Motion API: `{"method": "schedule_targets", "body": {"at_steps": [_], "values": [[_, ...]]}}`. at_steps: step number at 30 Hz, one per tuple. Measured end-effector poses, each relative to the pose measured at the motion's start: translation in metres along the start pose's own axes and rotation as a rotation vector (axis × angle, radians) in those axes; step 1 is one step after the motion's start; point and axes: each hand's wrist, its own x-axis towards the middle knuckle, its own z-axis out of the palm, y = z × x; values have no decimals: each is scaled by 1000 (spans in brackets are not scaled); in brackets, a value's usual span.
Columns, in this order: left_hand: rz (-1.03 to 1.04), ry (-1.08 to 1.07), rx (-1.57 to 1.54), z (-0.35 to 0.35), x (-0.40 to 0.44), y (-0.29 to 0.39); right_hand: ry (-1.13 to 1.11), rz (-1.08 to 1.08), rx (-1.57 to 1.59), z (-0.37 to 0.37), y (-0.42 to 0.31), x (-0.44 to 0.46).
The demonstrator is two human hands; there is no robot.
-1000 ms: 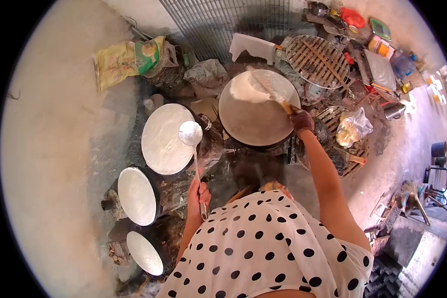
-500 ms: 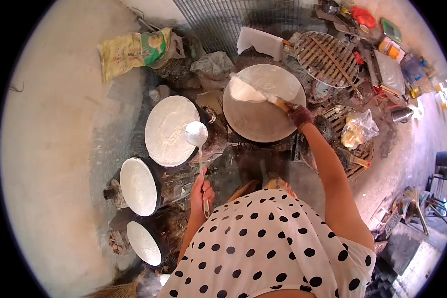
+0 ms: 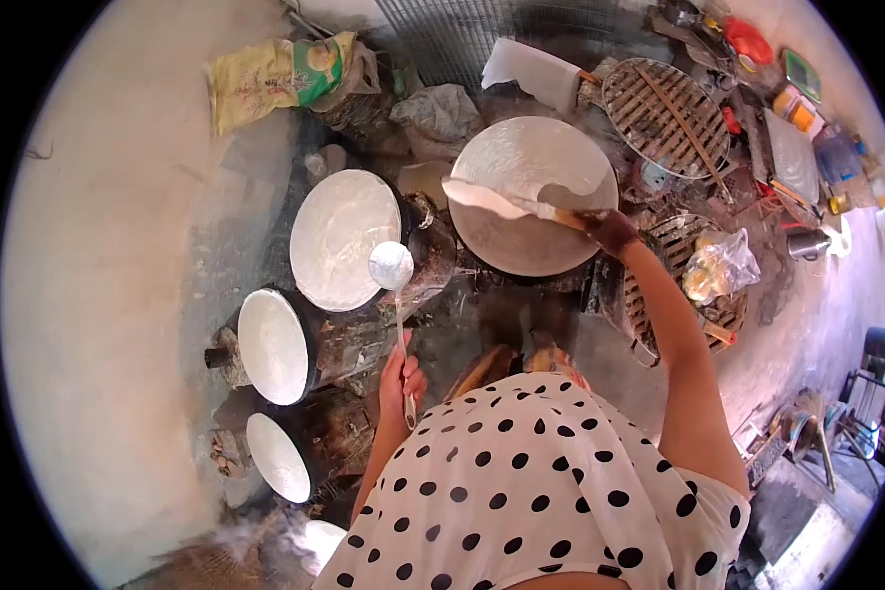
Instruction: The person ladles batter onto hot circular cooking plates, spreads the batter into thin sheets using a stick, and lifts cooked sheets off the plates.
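Observation:
My left hand [image 3: 403, 382] is closed around the long handle of a ladle [image 3: 391, 265], its whitish bowl raised over the near edge of a batter-covered round griddle [image 3: 342, 234]. My right hand [image 3: 612, 232], in a dark glove, grips the wooden handle of a flat spreader [image 3: 497, 200]. Its batter-coated blade reaches across the large griddle [image 3: 536, 258] in front of me. Pale wet batter lies on the far and left part of that griddle; the near part looks greyer. Whether the blade touches the surface, I cannot tell.
More white-coated griddles, a middle one [image 3: 273, 346] and a nearer one [image 3: 278, 458], stand down the left. A slatted round rack [image 3: 667, 118] sits at back right; a plastic bag [image 3: 720, 265] lies on another rack. A yellow sack [image 3: 256, 87] is at back left.
The spreader's blade has swung toward me and leftward, turning more edge-on. Pale batter now covers more of the large griddle's far side. My left hand keeps the ladle nearly still; the view shifted slightly.

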Motion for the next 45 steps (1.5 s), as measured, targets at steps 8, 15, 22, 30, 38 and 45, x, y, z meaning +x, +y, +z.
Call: {"method": "schedule_targets", "body": {"at_steps": [8, 15, 22, 30, 38, 45], "values": [[-31, 205, -55, 0, -26, -30, 11, 294, -55, -51, -58, 5], [18, 176, 15, -21, -55, -57, -121, -220, -130, -68, -9, 0], [-34, 170, 23, -42, -51, -54, -42, -137, -143, -25, -2, -33], [-1, 108, 103, -46, -65, -37, 269, 144, 1249, 38, -33, -146], [-75, 6, 148, -106, -83, -21, 434, 195, -50, 267, -180, -76], [-12, 9, 199, -183, -114, -11, 676, 378, 701, 285, -173, -65]]}}
